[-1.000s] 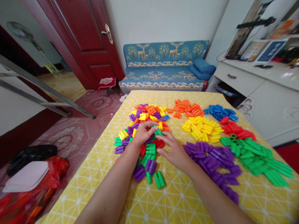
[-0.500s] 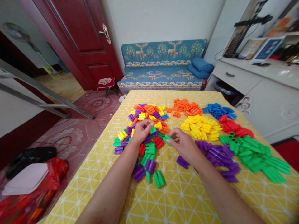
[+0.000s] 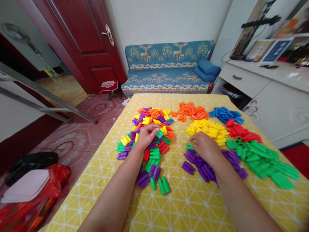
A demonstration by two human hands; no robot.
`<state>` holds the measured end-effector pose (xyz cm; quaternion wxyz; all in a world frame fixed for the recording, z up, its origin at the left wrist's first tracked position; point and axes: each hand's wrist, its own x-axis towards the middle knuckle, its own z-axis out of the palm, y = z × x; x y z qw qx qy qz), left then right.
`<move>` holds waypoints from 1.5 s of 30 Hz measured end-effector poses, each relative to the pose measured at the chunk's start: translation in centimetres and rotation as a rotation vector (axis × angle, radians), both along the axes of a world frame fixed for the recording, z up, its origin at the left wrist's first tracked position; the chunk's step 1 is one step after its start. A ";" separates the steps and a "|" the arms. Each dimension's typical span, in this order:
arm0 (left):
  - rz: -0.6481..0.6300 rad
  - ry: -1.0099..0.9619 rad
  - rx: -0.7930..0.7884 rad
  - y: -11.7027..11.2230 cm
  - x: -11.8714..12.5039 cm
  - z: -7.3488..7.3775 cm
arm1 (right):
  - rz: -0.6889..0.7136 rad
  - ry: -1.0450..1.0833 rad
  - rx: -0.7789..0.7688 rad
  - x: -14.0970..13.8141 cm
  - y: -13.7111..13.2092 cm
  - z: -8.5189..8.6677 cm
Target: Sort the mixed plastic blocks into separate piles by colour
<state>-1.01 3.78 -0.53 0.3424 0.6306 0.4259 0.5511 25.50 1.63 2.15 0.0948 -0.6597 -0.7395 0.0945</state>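
My left hand (image 3: 147, 136) is over the mixed heap, thumb and fingers closed on a green plastic tube piece (image 3: 159, 134). Around it lie joined-tube pieces in purple, yellow, orange, red and green, such as a red piece (image 3: 163, 147). My right hand (image 3: 205, 147) hovers above the purple pile (image 3: 204, 167), between the heap and the sorted piles. Another green tube piece (image 3: 190, 147) pokes out from under its curled fingers, which partly hide it. Close by the right hand is the yellow pile (image 3: 209, 129).
Farther right on the yellow patterned tablecloth (image 3: 169, 212) are a green pile (image 3: 263, 159), a red pile (image 3: 243, 133), a blue pile (image 3: 225, 114) and an orange pile (image 3: 191, 111). A blue sofa (image 3: 166, 69) stands beyond the table, with a white cabinet (image 3: 277, 106) at the right.
My right hand has moved right, away from the mixed heap to above the purple pile, carrying the green piece. My left hand has stayed almost still.
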 end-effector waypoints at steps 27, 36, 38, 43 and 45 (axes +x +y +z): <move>-0.001 0.001 -0.053 0.0 0.2 0.3 | -0.242 0.091 0.334 7.6 -0.5 1.6; 0.021 0.021 -0.048 0.2 0.1 -0.2 | -0.444 -0.090 0.517 17.3 -2.3 -2.1; 0.010 0.019 -0.047 0.2 0.1 -0.2 | -0.403 -0.062 0.576 16.6 -2.5 -2.5; -0.002 0.014 -0.053 0.1 0.1 0.0 | -0.181 0.258 0.690 10.4 -2.3 -0.3; -0.020 0.006 -0.052 0.1 0.1 0.0 | -0.013 0.415 0.607 6.5 -2.3 0.9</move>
